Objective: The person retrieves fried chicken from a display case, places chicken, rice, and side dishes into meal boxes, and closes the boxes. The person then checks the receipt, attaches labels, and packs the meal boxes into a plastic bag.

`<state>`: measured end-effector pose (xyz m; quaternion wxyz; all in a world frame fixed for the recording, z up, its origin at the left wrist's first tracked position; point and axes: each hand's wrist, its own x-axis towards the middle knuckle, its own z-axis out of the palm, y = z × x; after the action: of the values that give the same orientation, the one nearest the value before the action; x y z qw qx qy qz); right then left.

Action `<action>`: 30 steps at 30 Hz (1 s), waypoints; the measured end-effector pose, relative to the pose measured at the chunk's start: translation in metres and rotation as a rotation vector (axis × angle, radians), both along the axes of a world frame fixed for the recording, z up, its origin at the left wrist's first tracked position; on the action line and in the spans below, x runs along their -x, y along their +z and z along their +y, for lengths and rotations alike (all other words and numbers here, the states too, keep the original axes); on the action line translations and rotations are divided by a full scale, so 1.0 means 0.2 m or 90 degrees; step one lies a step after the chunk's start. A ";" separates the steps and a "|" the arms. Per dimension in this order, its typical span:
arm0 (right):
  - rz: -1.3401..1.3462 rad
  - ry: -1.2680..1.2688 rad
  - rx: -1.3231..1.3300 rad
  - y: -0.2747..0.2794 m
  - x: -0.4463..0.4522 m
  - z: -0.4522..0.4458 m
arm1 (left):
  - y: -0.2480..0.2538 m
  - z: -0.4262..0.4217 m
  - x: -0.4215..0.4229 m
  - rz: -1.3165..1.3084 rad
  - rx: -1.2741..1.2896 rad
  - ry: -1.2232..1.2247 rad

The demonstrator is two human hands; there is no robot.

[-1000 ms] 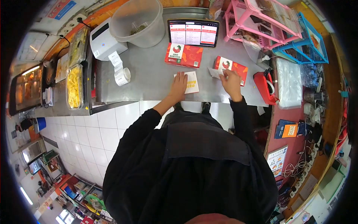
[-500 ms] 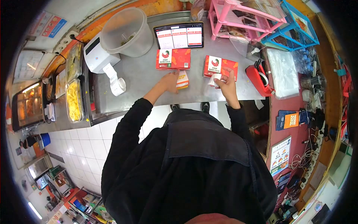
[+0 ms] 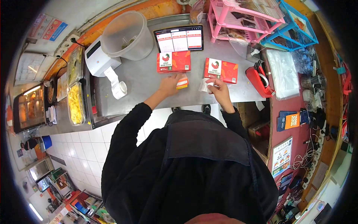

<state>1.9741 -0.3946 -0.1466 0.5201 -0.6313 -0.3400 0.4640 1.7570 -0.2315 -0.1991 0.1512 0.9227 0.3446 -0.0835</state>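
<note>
On the steel counter, my left hand [image 3: 169, 86] has its fingers curled at the left edge of a small orange-and-white packet [image 3: 182, 83]; the fingertips are partly hidden. Just beyond it lies a red food box [image 3: 181, 61] with a white label and a chicken logo. My right hand [image 3: 220, 90] pinches a white paper receipt [image 3: 204, 85] between thumb and fingers. The slip is in front of a second red food box [image 3: 226, 71], which rests flat to the right of the first.
Behind the boxes stands a tablet [image 3: 179, 39]. To the left are a translucent bucket [image 3: 128, 37] and a white receipt printer [image 3: 99, 58] with paper curling out. Rightward sit a red tape dispenser [image 3: 257, 80], clear plastic bags [image 3: 283, 72] and pink [image 3: 242, 24] and blue racks [image 3: 294, 37].
My right hand has come down and left, off the right box, with the receipt now hanging flatter. My left hand has closed in on the packet. The boxes appear unmoved.
</note>
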 end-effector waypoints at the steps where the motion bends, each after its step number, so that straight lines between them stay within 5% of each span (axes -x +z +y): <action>1: -0.007 0.006 0.006 -0.02 -0.01 0.00 | -0.04 -0.03 0.02 -0.059 -0.027 -0.028; 10: 0.125 0.043 -0.124 0.28 0.14 0.11 | -0.11 -0.35 0.06 -0.233 -0.135 0.076; 12: 0.143 0.062 -0.202 0.28 0.21 0.11 | -0.16 -0.31 0.06 -0.623 0.643 0.535; 13: 0.222 0.097 -0.150 0.23 0.25 0.09 | -0.04 -0.30 0.07 -0.731 0.956 0.628; 16: 0.402 0.162 0.034 -0.04 0.32 -0.01 | -0.07 -0.26 0.05 -0.876 1.072 0.580; 17: 0.401 0.163 0.037 -0.13 0.34 -0.03 | -0.06 -0.26 0.02 -0.829 0.802 0.608; 18: 0.426 0.173 0.088 -0.22 0.35 -0.06 | -0.09 -0.25 0.02 -0.830 0.804 0.611; 21: 0.393 0.243 0.176 -0.26 0.33 -0.07 | -0.16 -0.25 0.04 -0.580 0.336 0.474; 24: 0.271 0.362 0.276 -0.26 0.12 -0.09 | -0.01 -0.26 0.00 -0.376 0.343 0.432; 26: -0.266 0.213 0.036 -0.23 -0.15 -0.18 | -0.13 -0.27 0.01 -0.429 0.127 0.310; 28: -0.712 -0.203 -0.101 -0.17 -0.57 -0.30 | -0.13 -0.28 0.02 -0.377 0.080 0.279; 30: -0.886 -0.356 0.243 0.05 -0.93 -0.46 | -0.13 -0.28 0.03 -0.323 0.021 0.259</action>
<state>2.1601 -0.4868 -0.1369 0.1664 -0.9188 -0.3307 -0.1373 1.7512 -0.2871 -0.2259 0.2604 0.8239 0.4718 0.1755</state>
